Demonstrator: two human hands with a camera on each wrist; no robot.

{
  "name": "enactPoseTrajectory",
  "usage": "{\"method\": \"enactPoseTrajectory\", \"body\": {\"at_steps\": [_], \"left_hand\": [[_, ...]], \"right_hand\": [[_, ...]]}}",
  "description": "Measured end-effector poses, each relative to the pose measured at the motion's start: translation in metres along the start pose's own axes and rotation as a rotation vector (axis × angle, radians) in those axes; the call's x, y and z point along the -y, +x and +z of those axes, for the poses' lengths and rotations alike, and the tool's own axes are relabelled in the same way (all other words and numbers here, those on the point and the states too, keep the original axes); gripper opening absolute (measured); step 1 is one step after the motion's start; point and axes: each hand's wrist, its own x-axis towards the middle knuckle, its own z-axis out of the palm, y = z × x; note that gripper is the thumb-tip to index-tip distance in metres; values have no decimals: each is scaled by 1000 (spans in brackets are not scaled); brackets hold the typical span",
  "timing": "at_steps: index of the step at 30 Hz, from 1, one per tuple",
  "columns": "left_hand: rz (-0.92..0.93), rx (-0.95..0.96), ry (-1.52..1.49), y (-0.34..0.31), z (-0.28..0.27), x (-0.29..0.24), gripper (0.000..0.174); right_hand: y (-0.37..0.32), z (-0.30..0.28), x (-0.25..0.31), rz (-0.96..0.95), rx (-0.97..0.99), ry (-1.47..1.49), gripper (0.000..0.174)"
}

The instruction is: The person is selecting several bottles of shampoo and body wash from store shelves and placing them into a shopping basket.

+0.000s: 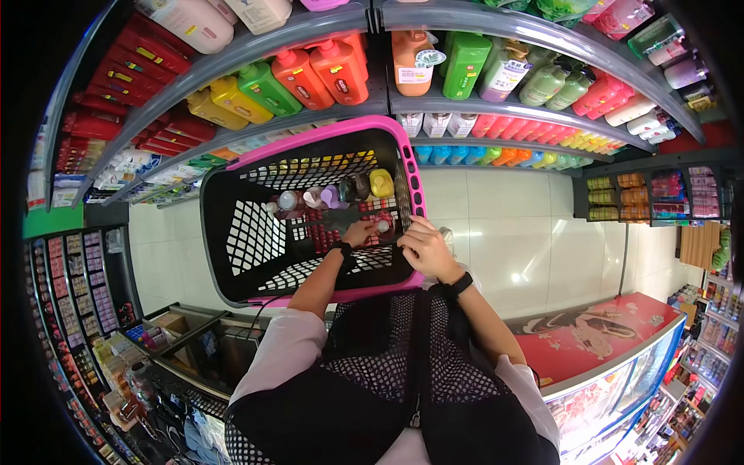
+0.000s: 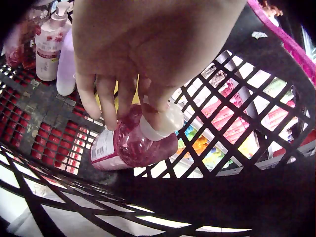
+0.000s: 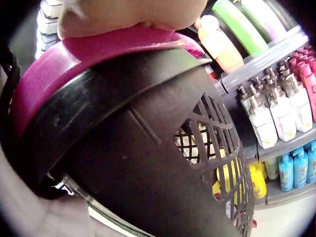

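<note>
Inside a black basket with a pink rim (image 1: pixel 318 130), my left hand (image 1: pixel 360 232) reaches down to a pink bottle with a pale cap (image 1: pixel 383 226). The left wrist view shows this hand (image 2: pixel 148 44) pinching the transparent pink bottle (image 2: pixel 136 140) near its white cap (image 2: pixel 165 122); the bottle leans in a corner of the basket. My right hand (image 1: pixel 428 249) grips the basket's near right rim with curled fingers. In the right wrist view part of that hand (image 3: pixel 128 15) lies on the pink rim (image 3: pixel 98 49); its fingertips are hidden.
Other bottles stand in the basket, including a yellow one (image 1: pixel 381 184) and a purple one (image 1: pixel 331 197). Shelves (image 1: pixel 480 115) of bottles run along the far side. A red-topped display case (image 1: pixel 597 329) is at the right, a dark cabinet (image 1: pixel 225 345) at the lower left.
</note>
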Motion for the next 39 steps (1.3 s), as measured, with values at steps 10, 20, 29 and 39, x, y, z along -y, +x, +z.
{"method": "enactPoseTrajectory", "body": {"at_steps": [10, 20, 29, 39], "left_hand": [[3, -3, 27, 2, -5, 2, 32], [-27, 92, -128, 6, -7, 8, 35], [-87, 76, -200, 1, -8, 12, 32], [-48, 96, -205, 11, 3, 20, 31]], "right_hand": [[2, 2, -1, -6, 0, 4, 6], [2, -1, -1, 15, 13, -1, 6], [2, 4, -2, 5, 15, 21, 6], [1, 0, -1, -10, 22, 9, 6]]}}
